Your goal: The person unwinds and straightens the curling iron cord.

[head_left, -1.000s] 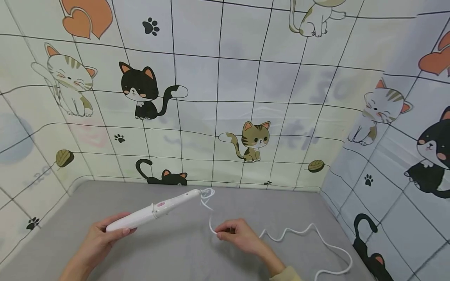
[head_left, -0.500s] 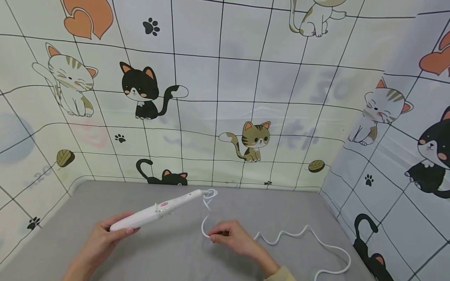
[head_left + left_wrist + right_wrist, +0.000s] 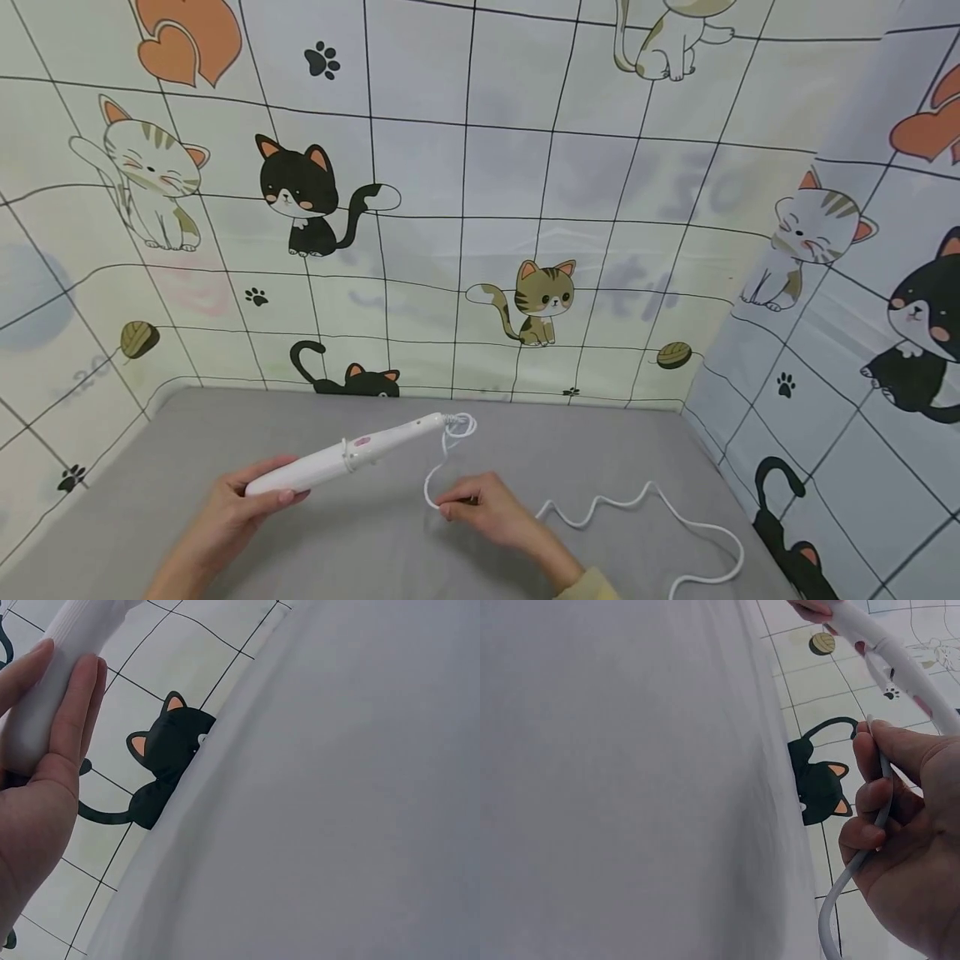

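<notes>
A long white wand-shaped device is tilted above the grey surface, its thin end up and to the right. My left hand grips its thick lower end, thumb on the near side; the left wrist view shows fingers of the hand along the white body. From the thin end a white cord hangs in small loops. My right hand pinches this cord between thumb and fingertips. In the right wrist view the cord passes through the curled fingers of the hand.
The rest of the cord lies in waves on the grey surface at the right. Behind and on both sides stand walls of white gridded fabric printed with cats, hearts, paw marks and yarn balls.
The device in my left hand has moved right and slightly down. My right hand, holding the cord, has moved a little left, and the cord between the hands hangs in a tighter curve.
</notes>
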Demonstrator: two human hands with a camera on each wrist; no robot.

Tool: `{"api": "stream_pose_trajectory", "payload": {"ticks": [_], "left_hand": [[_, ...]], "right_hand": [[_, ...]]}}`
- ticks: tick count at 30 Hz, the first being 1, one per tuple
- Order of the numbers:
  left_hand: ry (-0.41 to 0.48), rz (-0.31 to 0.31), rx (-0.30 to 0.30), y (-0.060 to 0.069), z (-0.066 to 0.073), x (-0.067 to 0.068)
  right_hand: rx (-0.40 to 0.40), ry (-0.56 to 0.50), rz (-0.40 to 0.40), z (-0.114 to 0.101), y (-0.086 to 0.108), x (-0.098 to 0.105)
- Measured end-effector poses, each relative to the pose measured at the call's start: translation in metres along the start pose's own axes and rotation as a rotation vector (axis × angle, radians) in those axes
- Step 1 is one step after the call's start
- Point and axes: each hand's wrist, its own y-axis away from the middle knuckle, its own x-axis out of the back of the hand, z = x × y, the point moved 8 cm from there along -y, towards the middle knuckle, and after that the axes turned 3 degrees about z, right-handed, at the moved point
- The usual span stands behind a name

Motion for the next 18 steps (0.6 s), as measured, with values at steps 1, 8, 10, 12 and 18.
{"api": "stream_pose_trajectory", "payload": {"ticks": [1,8,10,12,18], "left_hand": [[0.014,-0.012,-0.006,0.0,0.0,-0.001],[0.092,-0.088,-0.069,-0.001,0.006,0.002],[0.106,-0.096,-0.088,-0.001,0.009,0.006],[0.116,-0.098,-0.094,0.0,0.01,0.011],[0.135,-0.13,-0.082,0.006,0.014,0.02]], "right_hand": [[-0.025,-0.003,0.01,0.002,0.0,0.001],[-0.142,-0.05,0.072,0.019,0.004,0.016],[-0.15,-0.057,0.091,0.022,0.005,0.021],[-0.158,-0.055,0.104,0.023,0.006,0.025],[-0.176,-0.053,0.13,0.027,0.008,0.039]]}}
